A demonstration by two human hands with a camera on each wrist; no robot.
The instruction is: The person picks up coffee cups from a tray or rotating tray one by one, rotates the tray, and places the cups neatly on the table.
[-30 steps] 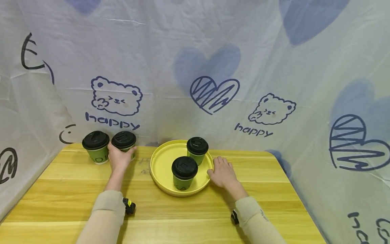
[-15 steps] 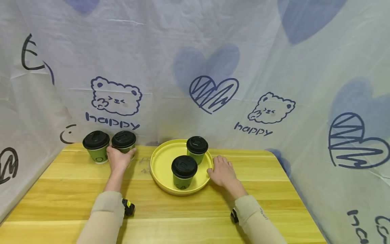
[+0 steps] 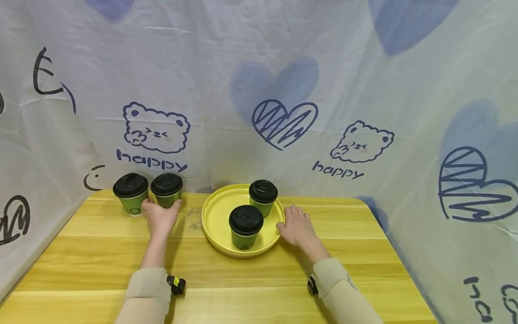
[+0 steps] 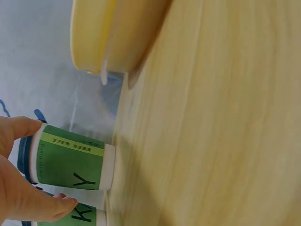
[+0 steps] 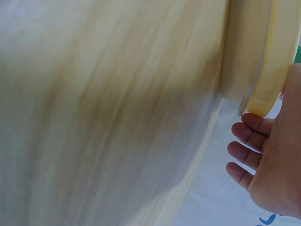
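My left hand (image 3: 162,217) is spread just in front of a green paper coffee cup (image 3: 167,190) with a black lid, at the back left. In the left wrist view one fingertip is at that cup's lid edge, and another finger crosses in front of a second lidded coffee cup (image 3: 131,193), standing to its left. My right hand (image 3: 297,226) holds the right rim of a round yellow tray (image 3: 214,225), with the thumb over the rim and the fingers outside. Two more lidded cups stand upright on the tray, a front one (image 3: 245,227) and a rear one (image 3: 263,198).
The wooden table (image 3: 226,288) ends at the back against a hanging white cloth (image 3: 218,99) printed with hearts and bears. More cloth hangs at both sides. Wood surface lies between the left cups and the tray.
My left hand has drawn back slightly toward me from the right one of the two left cups, which stays standing. The right hand stays on the tray rim. The head view has shifted slightly.
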